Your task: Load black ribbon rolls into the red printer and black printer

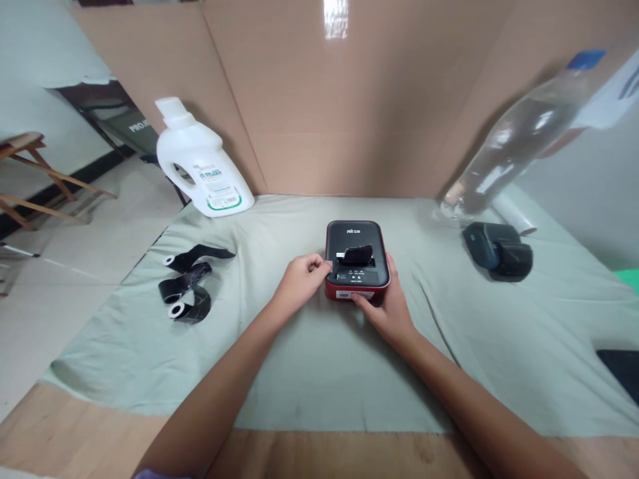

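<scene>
**Work surface.** The counter (pixel 319 456) is light wood, bare only along its near edge. A pale green cloth (pixel 299 372) covers the rest, with shallow creases on the right side. A folded brown cardboard screen (pixel 349 120) stands along the back of the cloth and closes off the view behind it.

**Unit in hand.** The black-and-red device (pixel 357 261) sits flat at the centre of the cloth, in front of the cardboard screen. A small black piece (pixel 355 255) rests on its top face.

**Left hand** (pixel 302 279). Grip drawn in, with the fingers curled and thumb and forefinger tips meeting at the device's left edge. It cannot be told whether they pinch any part of it.

**Right hand** (pixel 387 309). Grip closed around the device's front right corner, with the thumb on the front edge and the fingers along the right side.

**Other items on the cloth.**
- White detergent jug (pixel 200 163), upright at the back left.
- Curled black strips (pixel 187 283), well left of the device.
- Clear bottle (pixel 519 133) with a blue cap, at the back right.
- Black unit (pixel 496 249) just in front of the bottle, with a white roll (pixel 514 214) beside it.

**Room.** A pale tiled floor (pixel 74 253) lies to the left of the counter. A wooden frame (pixel 30 166) stands on it near a light wall.
</scene>
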A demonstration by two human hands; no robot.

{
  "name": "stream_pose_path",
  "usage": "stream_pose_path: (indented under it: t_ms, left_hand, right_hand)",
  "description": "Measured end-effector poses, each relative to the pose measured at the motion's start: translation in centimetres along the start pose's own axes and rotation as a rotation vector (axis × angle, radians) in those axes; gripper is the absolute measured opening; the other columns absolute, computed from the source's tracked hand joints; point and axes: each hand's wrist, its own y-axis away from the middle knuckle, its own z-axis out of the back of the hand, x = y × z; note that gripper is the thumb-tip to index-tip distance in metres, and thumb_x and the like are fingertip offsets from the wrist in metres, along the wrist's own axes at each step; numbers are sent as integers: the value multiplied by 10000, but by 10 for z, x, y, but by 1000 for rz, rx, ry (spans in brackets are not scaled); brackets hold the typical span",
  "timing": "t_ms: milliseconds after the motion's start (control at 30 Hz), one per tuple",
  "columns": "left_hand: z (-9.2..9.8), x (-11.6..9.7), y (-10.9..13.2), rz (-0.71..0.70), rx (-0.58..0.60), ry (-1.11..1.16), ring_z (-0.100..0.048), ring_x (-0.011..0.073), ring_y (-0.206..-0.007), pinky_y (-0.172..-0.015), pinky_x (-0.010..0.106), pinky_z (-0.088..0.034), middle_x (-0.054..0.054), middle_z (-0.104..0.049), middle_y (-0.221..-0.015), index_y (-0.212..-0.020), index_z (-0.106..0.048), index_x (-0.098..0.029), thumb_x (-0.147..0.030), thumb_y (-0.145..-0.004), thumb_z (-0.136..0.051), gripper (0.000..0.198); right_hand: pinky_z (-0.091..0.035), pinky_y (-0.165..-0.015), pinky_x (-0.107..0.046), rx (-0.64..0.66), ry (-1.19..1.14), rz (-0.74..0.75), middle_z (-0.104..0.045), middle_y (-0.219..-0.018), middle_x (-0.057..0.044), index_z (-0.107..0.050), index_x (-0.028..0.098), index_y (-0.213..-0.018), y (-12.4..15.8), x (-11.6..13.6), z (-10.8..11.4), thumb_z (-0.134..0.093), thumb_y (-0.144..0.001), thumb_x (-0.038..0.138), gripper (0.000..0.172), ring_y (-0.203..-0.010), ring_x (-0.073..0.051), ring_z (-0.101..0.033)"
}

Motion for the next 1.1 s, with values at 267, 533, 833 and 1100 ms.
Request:
stream_pose_path:
  t_ms: [267,533,833,1100]
  left_hand:
    - [0,-5,3,-21,50,110,-381,128,-610,-596,266,-293,-39,-388,-623,-649,-411,-211,-435,-861,-581,352]
    - [-4,-1,4,22,46,169,-341,119,-603,-593,261,-271,-46,-359,-628,-649,-374,-215,-451,-844,-600,381]
    - [12,-16,-5,233,228,247,-278,100,-537,-557,268,-206,-52,-342,-590,-615,-382,-219,-423,-757,-674,384]
    - [13,-21,-5,174,191,179,-295,95,-541,-522,247,-191,-54,-354,-573,-599,-369,-213,-410,-740,-670,386]
  right_hand:
    - [-364,-1189,-651,-6,39,-10,-396,-1608,-185,-192,237,-1636,2,3,-1,-751,-860,526,999,-1471,-392,-413]
    - [-414,-1148,-637,-19,93,3,-466,-1552,-208,-241,210,-1616,4,1,0,-731,-878,550,949,-1422,-401,-473]
    - [-388,-1168,-645,-22,62,28,-440,-1570,-173,-239,250,-1621,3,4,0,-722,-896,527,914,-1429,-390,-453]
    - [-417,-1129,-677,-40,94,38,-462,-1536,-194,-220,243,-1625,3,2,-1,-713,-893,542,931,-1408,-419,-466]
